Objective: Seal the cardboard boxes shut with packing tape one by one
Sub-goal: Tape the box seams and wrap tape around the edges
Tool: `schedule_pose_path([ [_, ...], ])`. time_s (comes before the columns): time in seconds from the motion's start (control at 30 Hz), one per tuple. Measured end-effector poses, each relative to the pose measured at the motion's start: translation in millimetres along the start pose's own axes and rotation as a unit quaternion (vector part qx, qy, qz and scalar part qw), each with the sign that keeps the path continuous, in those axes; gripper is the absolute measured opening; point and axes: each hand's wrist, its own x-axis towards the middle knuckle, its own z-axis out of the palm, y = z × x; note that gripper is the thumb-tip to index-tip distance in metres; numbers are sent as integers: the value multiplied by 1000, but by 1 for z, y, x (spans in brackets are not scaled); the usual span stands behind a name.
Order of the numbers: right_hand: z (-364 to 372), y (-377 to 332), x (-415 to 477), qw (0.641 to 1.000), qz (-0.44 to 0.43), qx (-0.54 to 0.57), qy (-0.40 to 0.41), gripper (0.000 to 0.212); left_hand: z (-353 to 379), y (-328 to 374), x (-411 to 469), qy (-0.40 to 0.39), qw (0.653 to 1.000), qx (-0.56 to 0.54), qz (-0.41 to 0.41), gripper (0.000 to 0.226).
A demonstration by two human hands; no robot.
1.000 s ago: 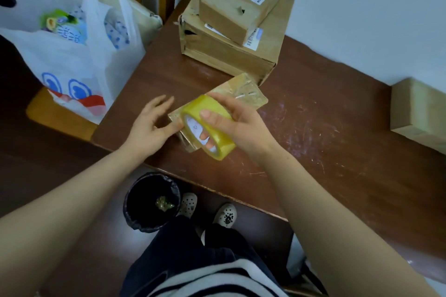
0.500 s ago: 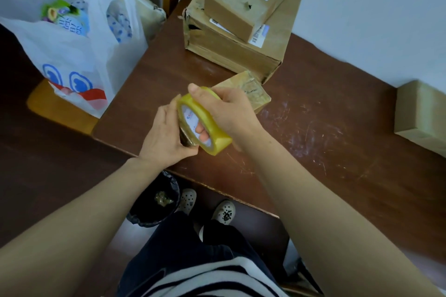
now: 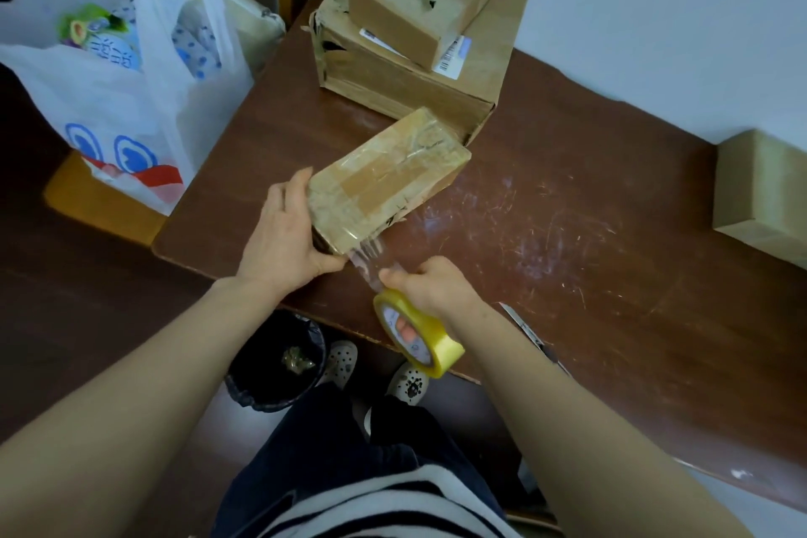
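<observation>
Straight-fingered left hand (image 3: 284, 240) braces the glossy cardboard box (image 3: 388, 183); right hand (image 3: 432, 284) grips the yellow tape roll (image 3: 419, 334), strip (image 3: 369, 260) seemingly crinkled.

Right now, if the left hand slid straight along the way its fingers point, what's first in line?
The left hand points past the taped box's end, over bare table; first solid thing looks like the big bottom box's left corner. Depth unclear.

Glossy taped cardboard box (image 3: 388, 179), scratched wooden table (image 3: 567, 240)
</observation>
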Motion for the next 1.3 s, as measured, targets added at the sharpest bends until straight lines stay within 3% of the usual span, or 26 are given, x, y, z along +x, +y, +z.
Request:
schedule_pose_path([
  [0.1, 2, -3, 11, 1000, 1, -7, -5, 53, -3, 3, -9, 47, 991, 111, 62, 124],
  [0.23, 6, -10, 14, 1000, 10, -27, -9, 41, -5, 8, -12, 36, 954, 210, 209, 96],
  [0.33, 6, -16, 14, 999, 22, -17, -29, 39, -4, 11, -14, 34, 945, 232, 227, 79],
  [0.47, 6, -18, 15, 1000, 13, -4, -18, 52, -7, 15, -15, 28, 941, 260, 214, 72],
  [0.63, -4, -15, -5, 998, 15, 43, -46, 49, -11, 22, -14, 17, 958, 192, 213, 62],
  [0.77, -29, -19, -49, 987, -41, 133, -78, 30, -15, 26, -26, -45, 999, -9, 30, 70],
  [0.87, -44, -34, -76, 982, -103, 125, -97, 11, -16, 17, -31, -83, 979, -181, -49, 64],
  [0.93, -46, -46, -77, 985, -138, 90, -50, 6, -18, 10, -28, -94, 957, -264, -71, 58],
  [1.0, -40, -57, -71, 985, -166, 49, -10, 20, -18, 3, -30, -65, 959, -273, -51, 62],
  [1.1, -22, -71, -61, 976, -212, 41, 30, 15, -18, -5, -42, 69, 985, -92, 126, 50],
  [1.17, -13, -73, -56, 972, -224, 54, 47, 10, -14, -7, -51, 32, 981, -17, 190, 64],
  [1.23, -7, -74, -54, 968, -239, 59, 56, 16, -5, -4, -56, -35, 985, 22, 165, 103],
  [1.3, -5, -75, -54, 963, -256, 56, 58, 16, 3, 4, -57, -31, 993, 34, 111, 128],
])
